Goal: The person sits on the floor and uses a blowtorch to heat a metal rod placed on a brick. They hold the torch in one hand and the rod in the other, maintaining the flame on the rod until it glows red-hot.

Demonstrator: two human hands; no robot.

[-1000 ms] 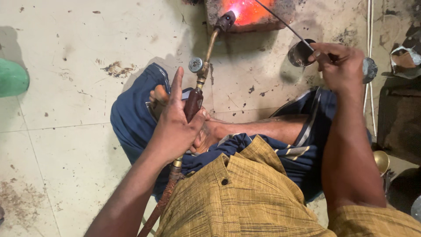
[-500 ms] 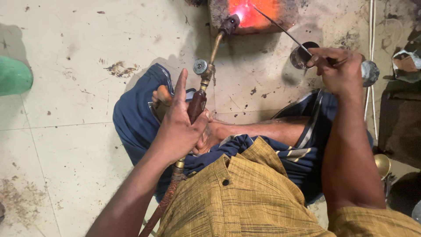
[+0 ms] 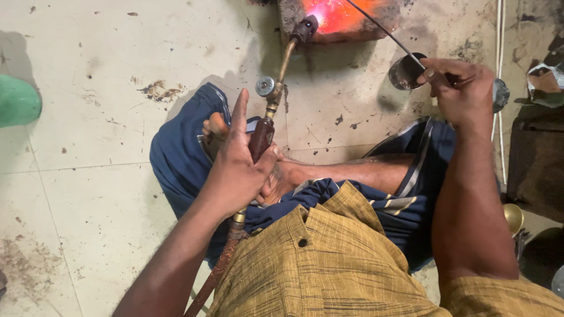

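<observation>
Firmly, hands grip brass torch [image 3: 276, 94] and thin rod [image 3: 388, 35].

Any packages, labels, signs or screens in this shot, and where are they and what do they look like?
None that can be told: no label, sign or screen shows.
Nearest candidate: crumpled scrap, right edge by the wall, pale with a brown patch; too blurred to call a package.
Left hand grips a torch, brass and brown, unlabelled.
Right hand holds a thin dark rod.

Left hand [image 3: 238, 170] reaches forward, fingers curled in a grip, index finger pointing straight ahead. Right hand [image 3: 461, 88] is extended farther out, fingertips pinched together.
</observation>
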